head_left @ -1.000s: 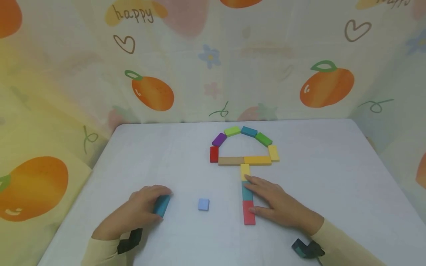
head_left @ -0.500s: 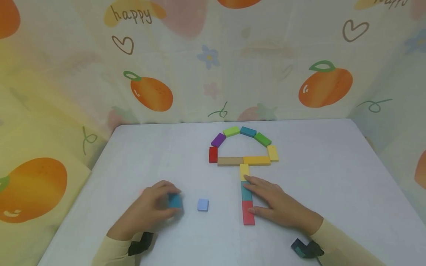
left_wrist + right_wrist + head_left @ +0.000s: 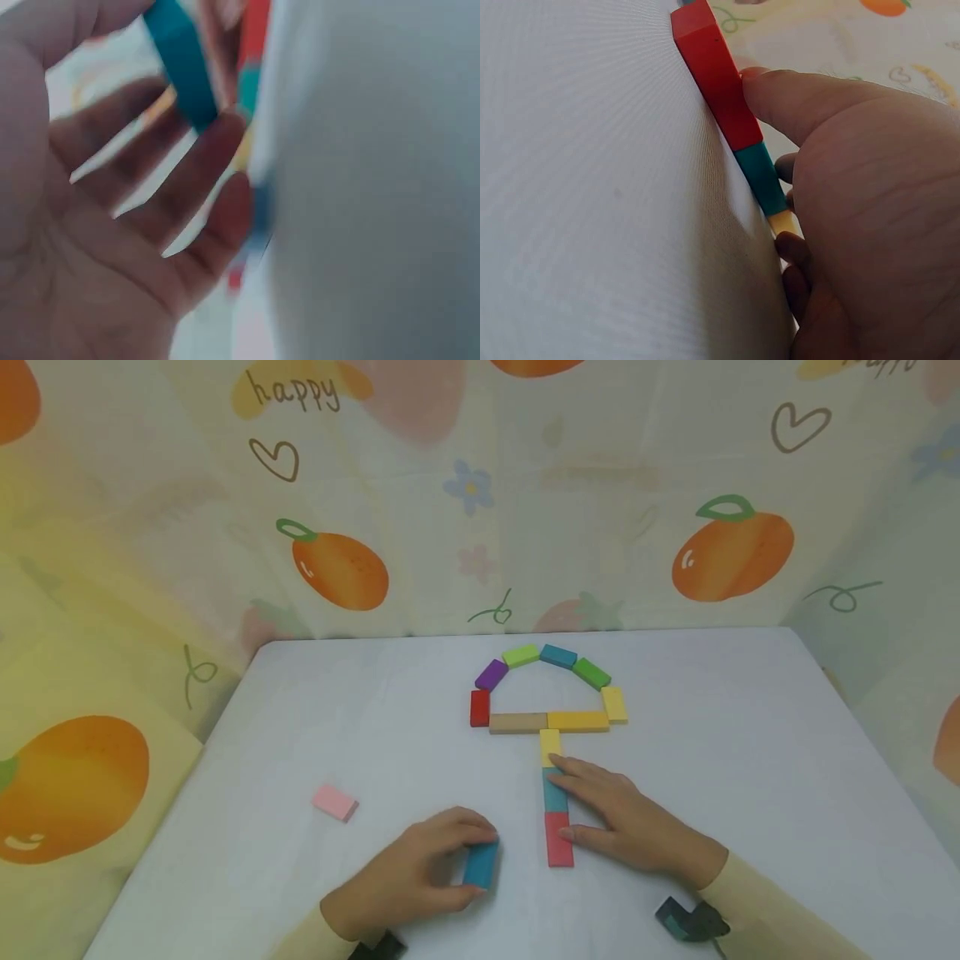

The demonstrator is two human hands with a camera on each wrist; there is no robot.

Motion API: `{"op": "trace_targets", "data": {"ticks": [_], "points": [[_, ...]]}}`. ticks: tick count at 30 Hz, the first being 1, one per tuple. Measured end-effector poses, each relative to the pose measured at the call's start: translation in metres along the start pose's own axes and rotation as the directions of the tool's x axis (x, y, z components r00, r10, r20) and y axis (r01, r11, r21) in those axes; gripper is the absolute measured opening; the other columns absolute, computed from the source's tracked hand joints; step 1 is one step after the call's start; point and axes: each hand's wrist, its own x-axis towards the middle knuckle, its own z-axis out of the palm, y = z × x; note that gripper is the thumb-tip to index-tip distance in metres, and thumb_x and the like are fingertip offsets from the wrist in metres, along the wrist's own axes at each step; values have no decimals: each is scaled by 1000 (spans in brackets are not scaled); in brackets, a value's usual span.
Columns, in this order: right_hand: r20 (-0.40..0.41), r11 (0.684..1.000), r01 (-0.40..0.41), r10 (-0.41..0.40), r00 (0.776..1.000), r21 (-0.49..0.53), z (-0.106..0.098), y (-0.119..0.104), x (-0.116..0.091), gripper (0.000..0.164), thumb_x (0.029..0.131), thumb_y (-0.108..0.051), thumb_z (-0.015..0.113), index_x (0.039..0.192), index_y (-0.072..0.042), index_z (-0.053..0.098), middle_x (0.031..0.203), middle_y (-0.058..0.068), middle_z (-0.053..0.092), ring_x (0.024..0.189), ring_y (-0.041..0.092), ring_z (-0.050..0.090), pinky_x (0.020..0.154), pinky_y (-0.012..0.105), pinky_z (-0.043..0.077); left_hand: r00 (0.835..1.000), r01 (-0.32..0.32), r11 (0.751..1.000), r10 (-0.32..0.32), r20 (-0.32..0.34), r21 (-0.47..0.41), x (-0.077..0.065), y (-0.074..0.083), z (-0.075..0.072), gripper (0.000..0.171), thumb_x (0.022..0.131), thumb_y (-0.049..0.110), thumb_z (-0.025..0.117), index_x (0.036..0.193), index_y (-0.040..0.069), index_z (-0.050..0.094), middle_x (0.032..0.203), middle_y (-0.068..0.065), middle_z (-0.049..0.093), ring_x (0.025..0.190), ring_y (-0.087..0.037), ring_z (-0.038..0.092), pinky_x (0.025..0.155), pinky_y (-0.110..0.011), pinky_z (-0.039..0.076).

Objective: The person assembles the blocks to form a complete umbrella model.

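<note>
Between its thumb and fingers my left hand (image 3: 416,868) pinches a blue block (image 3: 481,865), left of a column of blocks. That column runs toward me: a yellow block (image 3: 551,745), a teal block (image 3: 555,797) and a red block (image 3: 558,843). My right hand (image 3: 633,818) rests along it with fingers extended; in the right wrist view the thumb touches the red block's side (image 3: 720,82). In the head view my left hand hides the small light blue block; a blurred blue shape (image 3: 261,214) shows past the fingers in the left wrist view.
A tan block (image 3: 517,723) and an orange-yellow block (image 3: 577,722) form a bar above the column. An arch of several blocks, including a purple one (image 3: 492,674), stands over it. A pink block (image 3: 335,802) lies to the left on the white table (image 3: 337,710).
My left hand has carried the blue block rightward and nearer to me, toward the column. The pink block has come into view behind it. My right hand has stayed in place.
</note>
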Motion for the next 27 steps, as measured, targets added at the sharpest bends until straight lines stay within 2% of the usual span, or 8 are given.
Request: {"op": "trace_targets", "data": {"ticks": [6,11,15,19,23,27], "points": [[-8,1000,17,-17,1000,1,0,0,-2,76,102,-59,71,167,-25,47,176,-5,31,160,28,30,118,68,35,993,-76,997,78,84,-18,15,13,41,47,102,29,81,145,17,67,143,11,61,127,-7,57,108,-29,50],[-14,999,32,-32,999,4,-1,0,-2,77,102,-58,71,167,-23,48,176,-5,31,160,28,29,119,67,34,990,-110,993,105,99,48,20,16,58,53,101,26,83,149,17,64,150,11,60,129,-7,53,106,-25,49],[-17,1000,30,-30,999,0,0,1,-2,78,102,-60,71,167,-24,48,176,-5,31,160,28,30,118,66,35,988,-115,992,108,113,54,22,17,60,57,99,22,85,151,16,62,149,9,59,131,-7,53,108,-24,48],[-15,1000,23,-23,1000,-3,0,2,-1,79,102,-61,70,167,-25,47,176,-6,31,160,27,29,118,66,36,986,-117,992,110,123,50,22,18,53,59,97,19,87,151,15,63,145,9,57,130,-5,54,108,-23,47],[-12,1000,21,-21,1000,-6,0,3,-1,78,102,-62,69,168,-26,46,176,-8,30,161,26,28,119,67,34,989,-107,991,98,107,84,21,17,47,54,96,19,88,146,14,67,137,9,61,125,-4,57,109,-24,47],[-14,1000,23,-23,1000,-12,1,4,-1,78,102,-62,69,168,-26,46,176,-7,30,160,26,28,119,66,34,992,-104,987,94,89,119,21,15,47,48,97,18,87,142,12,71,131,8,65,121,-4,59,107,-23,48]]}}
